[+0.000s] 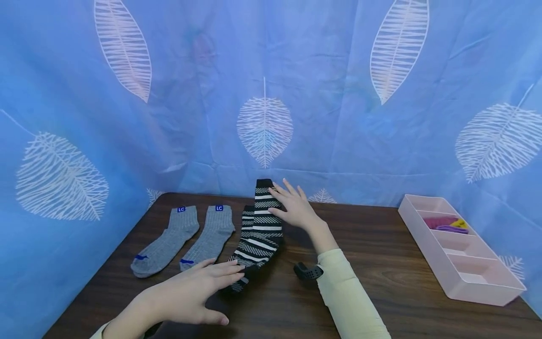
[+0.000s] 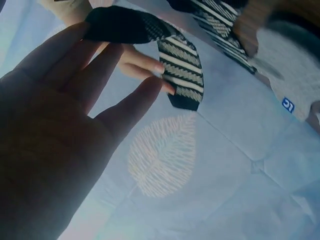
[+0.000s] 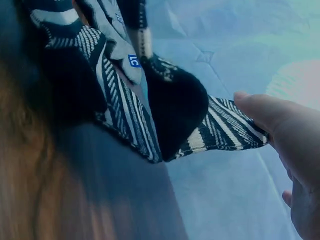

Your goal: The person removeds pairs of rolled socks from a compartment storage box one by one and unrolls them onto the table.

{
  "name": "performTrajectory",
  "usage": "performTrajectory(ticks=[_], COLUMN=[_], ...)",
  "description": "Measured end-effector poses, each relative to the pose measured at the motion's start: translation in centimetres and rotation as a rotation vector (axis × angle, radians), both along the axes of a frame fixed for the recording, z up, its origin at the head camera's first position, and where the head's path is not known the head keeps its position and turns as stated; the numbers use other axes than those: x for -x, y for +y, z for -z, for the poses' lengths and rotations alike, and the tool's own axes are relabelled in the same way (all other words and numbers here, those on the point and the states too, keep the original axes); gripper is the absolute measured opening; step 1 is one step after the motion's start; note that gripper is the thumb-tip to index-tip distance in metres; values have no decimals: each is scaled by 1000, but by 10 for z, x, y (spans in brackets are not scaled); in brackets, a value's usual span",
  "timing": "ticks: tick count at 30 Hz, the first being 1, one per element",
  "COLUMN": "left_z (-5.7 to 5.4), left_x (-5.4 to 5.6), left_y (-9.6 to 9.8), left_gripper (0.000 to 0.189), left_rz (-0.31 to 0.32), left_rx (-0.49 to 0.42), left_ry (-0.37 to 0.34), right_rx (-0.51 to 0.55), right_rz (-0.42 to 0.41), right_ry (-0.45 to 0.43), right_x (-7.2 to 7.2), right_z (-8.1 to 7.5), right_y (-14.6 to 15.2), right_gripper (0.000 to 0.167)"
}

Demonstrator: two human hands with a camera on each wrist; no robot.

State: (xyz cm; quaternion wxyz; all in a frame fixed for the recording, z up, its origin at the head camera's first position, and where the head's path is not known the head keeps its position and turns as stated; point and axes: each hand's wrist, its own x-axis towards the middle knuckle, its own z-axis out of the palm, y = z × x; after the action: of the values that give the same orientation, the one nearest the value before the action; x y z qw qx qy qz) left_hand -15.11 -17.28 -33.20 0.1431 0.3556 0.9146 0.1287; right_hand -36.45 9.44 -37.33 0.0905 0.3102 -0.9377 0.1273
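Observation:
A black-and-white striped sock (image 1: 268, 216) is raised over a second striped sock (image 1: 247, 220), whose toe shows below it. My right hand (image 1: 296, 207) pinches the raised sock near its cuff; in the right wrist view the thumb (image 3: 260, 107) lies across the fabric. The black heel (image 3: 177, 107) sags between the two ends. My left hand (image 1: 190, 292) is at the toe end, fingers straight and thumb held apart. In the left wrist view its fingertips meet the dark toe (image 2: 120, 24); whether they press or support it is unclear.
Two grey ankle socks with blue LC labels, one outer (image 1: 169, 242) and one inner (image 1: 211, 233), lie on the brown table (image 1: 381, 249) at left. A pink divided box (image 1: 432, 263) stands at right, with colourful folded fabric (image 1: 446, 223) in one compartment. A blue leaf-patterned curtain (image 1: 313, 127) hangs behind.

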Motion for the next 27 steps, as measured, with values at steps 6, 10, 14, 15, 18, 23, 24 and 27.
performTrajectory(ticks=[6, 10, 14, 15, 18, 23, 24, 27], left_z=[10, 14, 17, 18, 21, 28, 29, 33], left_x=[-3, -6, -6, -6, -5, -1, 0, 3], left_y=[11, 17, 24, 26, 30, 39, 42, 49], left_gripper=[77, 75, 73, 73, 72, 71, 71, 71], left_rz=[91, 125, 159, 172, 213, 260, 265, 283], left_rx=[-37, -48, -54, -55, -43, -8, -1, 39], left_ry=[76, 99, 130, 141, 174, 196, 191, 179], right_rx=[-14, -31, -34, -32, -38, -53, -51, -52], right_rz=[-18, -34, -38, -39, -39, -43, -45, -46], right_ry=[76, 98, 119, 123, 129, 106, 100, 75], right_x=[-10, -14, -16, -17, -18, -19, -18, -17], right_z=[-6, -10, -13, -14, -13, -8, -7, -2], right_y=[13, 23, 34, 36, 44, 52, 54, 58], right_gripper=[65, 65, 65, 65, 64, 64, 64, 64])
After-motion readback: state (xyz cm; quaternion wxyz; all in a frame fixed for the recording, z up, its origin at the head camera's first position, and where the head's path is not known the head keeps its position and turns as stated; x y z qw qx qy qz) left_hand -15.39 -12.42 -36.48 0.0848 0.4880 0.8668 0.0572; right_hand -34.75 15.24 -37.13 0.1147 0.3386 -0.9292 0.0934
